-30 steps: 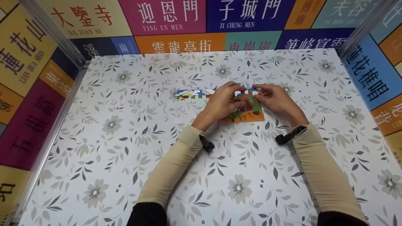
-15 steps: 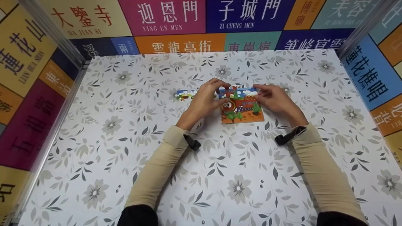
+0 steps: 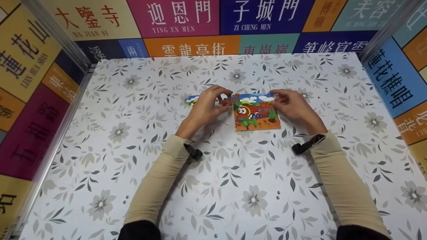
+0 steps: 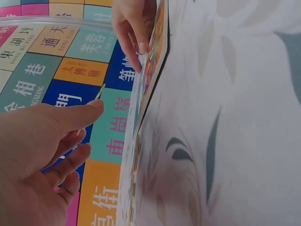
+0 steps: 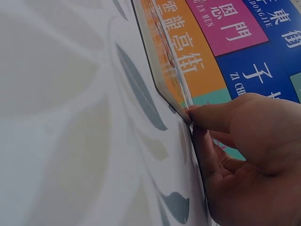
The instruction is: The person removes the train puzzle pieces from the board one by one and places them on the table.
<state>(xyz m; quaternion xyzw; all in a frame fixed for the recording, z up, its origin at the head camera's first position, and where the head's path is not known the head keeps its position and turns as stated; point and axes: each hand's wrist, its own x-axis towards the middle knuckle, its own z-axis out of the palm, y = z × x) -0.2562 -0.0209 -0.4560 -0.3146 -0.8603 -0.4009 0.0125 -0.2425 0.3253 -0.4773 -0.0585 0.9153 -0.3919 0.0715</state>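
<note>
A jigsaw puzzle (image 3: pixel 257 116) with a red cartoon train lies flat on the table, its face showing in the head view. Just left of its upper edge, my left hand (image 3: pixel 208 108) pinches a small puzzle piece (image 3: pixel 234 98) between thumb and fingers. The left wrist view shows that piece (image 4: pixel 100 92) edge-on, raised off the table. At the puzzle's right side, my right hand (image 3: pixel 293 105) grips the edge with thumb and fingers. In the right wrist view, the thumb and fingers of my right hand (image 5: pixel 249 141) meet at the puzzle's corner.
A row of loose puzzle pieces (image 3: pixel 193 98) with blue sky and clouds lies left of the puzzle, partly hidden behind my left hand. The table (image 3: pixel 213 186) has a floral cover. Panels with large lettering (image 3: pixel 180 16) stand along the back and both sides.
My left hand has moved left from over the puzzle, carrying the small piece and uncovering the train picture. My right hand has stayed at the right edge.
</note>
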